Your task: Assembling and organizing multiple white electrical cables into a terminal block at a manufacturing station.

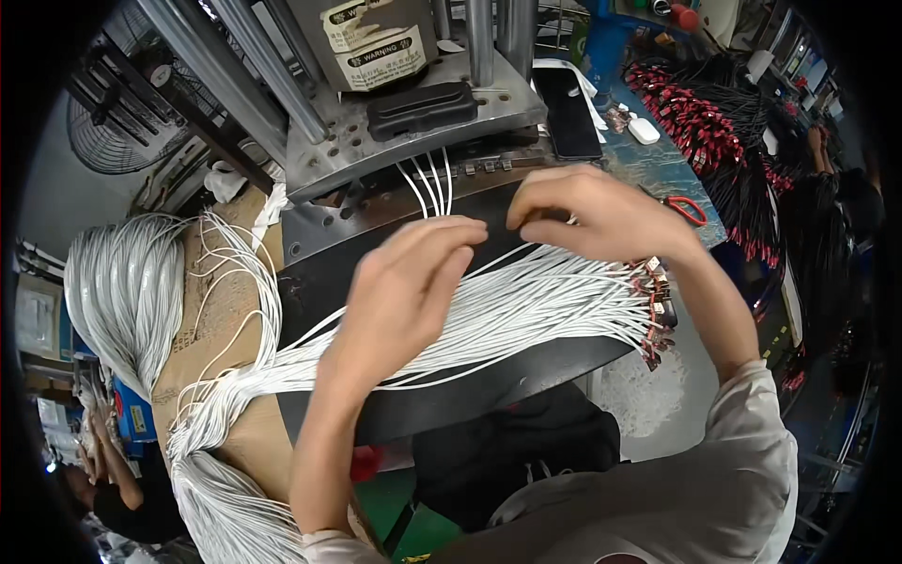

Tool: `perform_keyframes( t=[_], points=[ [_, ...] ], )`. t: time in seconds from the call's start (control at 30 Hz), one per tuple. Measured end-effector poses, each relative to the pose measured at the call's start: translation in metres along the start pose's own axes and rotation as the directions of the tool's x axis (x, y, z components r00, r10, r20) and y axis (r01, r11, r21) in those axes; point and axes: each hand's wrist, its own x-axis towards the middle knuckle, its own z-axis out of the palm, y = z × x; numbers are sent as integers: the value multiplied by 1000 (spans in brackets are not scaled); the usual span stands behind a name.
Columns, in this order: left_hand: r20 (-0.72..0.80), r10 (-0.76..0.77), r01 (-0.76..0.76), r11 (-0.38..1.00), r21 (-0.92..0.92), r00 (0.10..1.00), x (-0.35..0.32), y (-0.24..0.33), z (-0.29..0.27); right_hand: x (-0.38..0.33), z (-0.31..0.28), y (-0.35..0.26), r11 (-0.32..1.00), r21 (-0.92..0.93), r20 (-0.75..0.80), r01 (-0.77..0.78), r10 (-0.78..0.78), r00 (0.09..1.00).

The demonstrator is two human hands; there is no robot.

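The left hand [404, 291] lay over a fan of white cables [526, 310] on the black tray [489, 385], fingers pinched on one cable. At two o'clock from it, the right hand [592, 211] pinched another cable near the machine's metal plate [395, 141].

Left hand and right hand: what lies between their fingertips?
In the head view, only a short stretch of dark plate shows between the left hand and right hand, with white wires just below.

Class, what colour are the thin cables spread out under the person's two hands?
White: the cables fan across the dark work surface under the left hand and right hand, clearest in the head view.
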Motion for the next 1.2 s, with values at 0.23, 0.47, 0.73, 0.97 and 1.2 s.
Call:
perform_keyframes(
  t=[0.23,0.47,0.73,0.97,1.2],
  points=[
    [120,-375,235,768,595,919,-19,-92,-28,2,7,56,910,-412,295,-53,188,937],
    [497,-341,213,931,297,798,-26,-39,-30,19,-19,48,922,-198,289,-334,381,878],
    [-86,-545,512,822,-250,834,-45,-51,-26,34,27,6,939,248,445,-237,106,889],
    [209,-90,32,963,266,974,-51,-44,-14,43,-31,30,808,-557,450,-194,490,747],
    [-319,-408,360,911,-199,855,-48,-53,-31,39,8,14,899,407,447,-163,-40,894]
  ],
)
